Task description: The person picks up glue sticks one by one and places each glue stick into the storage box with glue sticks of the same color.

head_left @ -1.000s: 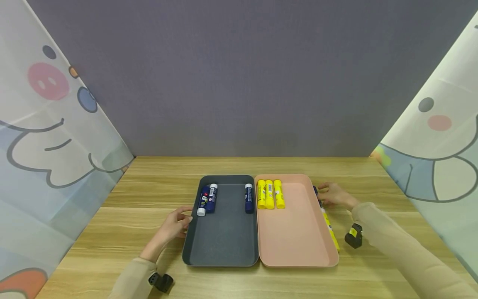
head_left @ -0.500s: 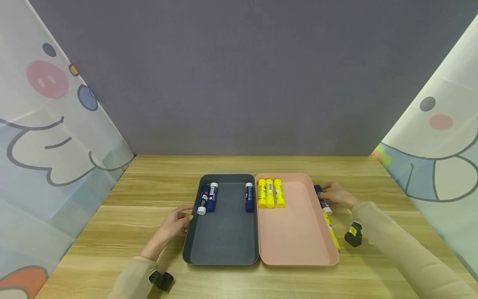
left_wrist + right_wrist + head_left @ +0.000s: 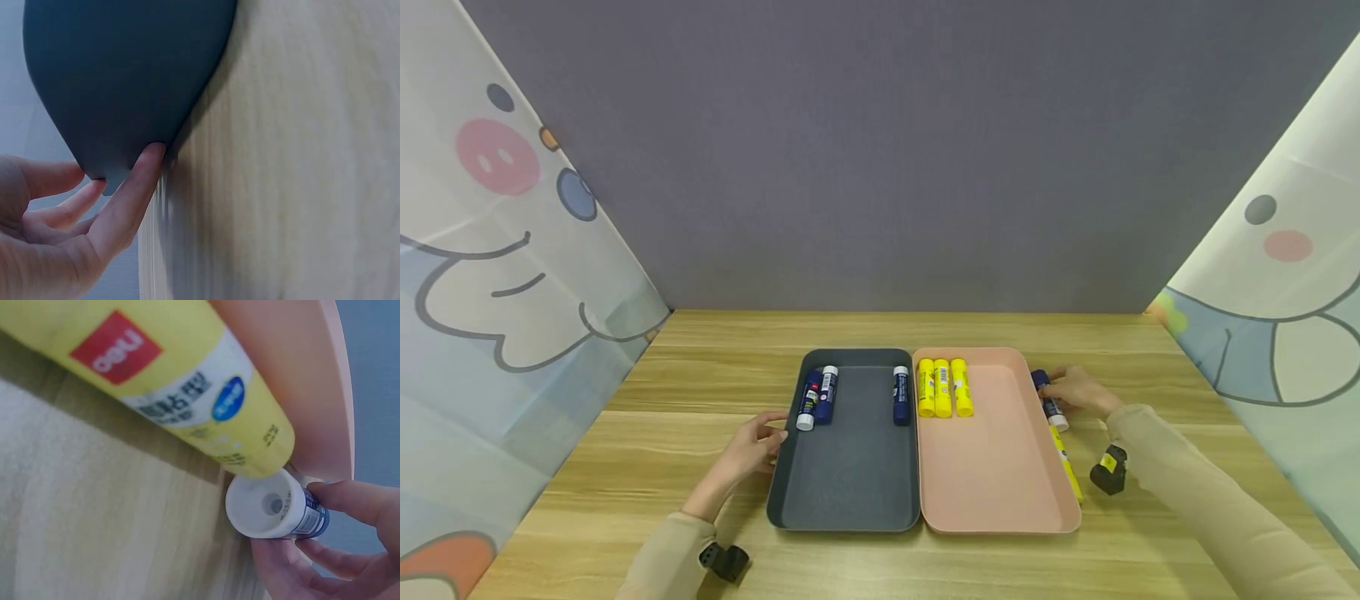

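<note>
In the head view, my right hand (image 3: pixel 1075 389) pinches a dark blue glue stick (image 3: pixel 1049 404) beside the pink tray's right side. The right wrist view shows its white end (image 3: pixel 259 503) facing the camera, with thumb and fingers on either side of the barrel. A yellow glue stick (image 3: pixel 1065 462) lies just nearer along the same wall, its end overlapping the blue one in the right wrist view. My left hand (image 3: pixel 755 446) holds the left wall of the dark grey tray (image 3: pixel 780 483), thumb at the rim and a fingertip against the outer side.
Inside the grey tray are two blue glue sticks (image 3: pixel 817 398) at left and another blue glue stick (image 3: pixel 901 396) at right. Three yellow glue sticks (image 3: pixel 943 388) stand in a row in the pink tray (image 3: pixel 1000 492). A grey panel (image 3: pixel 910 167) rises behind the wooden table (image 3: pixel 722 350).
The blue glue stick in my right hand has shifted slightly right from the pink tray's wall, and its white end now shows. My left hand and both trays keep their places.
</note>
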Available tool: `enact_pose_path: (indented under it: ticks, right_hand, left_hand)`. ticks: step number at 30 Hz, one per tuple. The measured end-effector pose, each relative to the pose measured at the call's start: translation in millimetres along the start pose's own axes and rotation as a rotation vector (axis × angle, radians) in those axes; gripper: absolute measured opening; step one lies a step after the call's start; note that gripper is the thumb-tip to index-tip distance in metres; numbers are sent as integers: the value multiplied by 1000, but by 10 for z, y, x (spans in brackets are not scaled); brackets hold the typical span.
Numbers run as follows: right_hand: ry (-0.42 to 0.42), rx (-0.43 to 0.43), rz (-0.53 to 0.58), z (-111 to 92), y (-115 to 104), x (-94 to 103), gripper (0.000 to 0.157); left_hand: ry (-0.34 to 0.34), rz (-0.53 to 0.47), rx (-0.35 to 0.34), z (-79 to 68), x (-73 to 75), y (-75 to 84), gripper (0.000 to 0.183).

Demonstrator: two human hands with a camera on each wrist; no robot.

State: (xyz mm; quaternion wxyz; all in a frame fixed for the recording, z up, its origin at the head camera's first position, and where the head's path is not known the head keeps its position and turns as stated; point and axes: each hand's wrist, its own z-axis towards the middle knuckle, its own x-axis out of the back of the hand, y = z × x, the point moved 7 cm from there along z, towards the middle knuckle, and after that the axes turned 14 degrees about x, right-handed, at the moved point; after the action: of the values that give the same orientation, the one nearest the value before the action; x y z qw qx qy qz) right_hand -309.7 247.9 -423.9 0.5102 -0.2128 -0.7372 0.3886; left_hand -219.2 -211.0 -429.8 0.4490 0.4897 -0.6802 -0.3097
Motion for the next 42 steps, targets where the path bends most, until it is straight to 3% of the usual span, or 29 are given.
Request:
enact_pose_path:
  ticks: [16, 23, 32, 42]
  right_hand:
    - [36, -6, 75, 10, -75, 136, 56]
    - [43, -30, 12, -18, -135, 188, 59]
    - [58, -76, 51, -9, -198, 205, 62]
    - [40, -31, 15, 23, -319, 188, 62]
  left_hand:
    - [-3, -7, 1, 20, 1, -18, 36]
    - [-3, 4, -5, 29, 6, -29, 36]
    - [-21, 5, -21, 26, -2, -26, 37]
    - [-12, -1, -5, 24, 3, -19, 36]
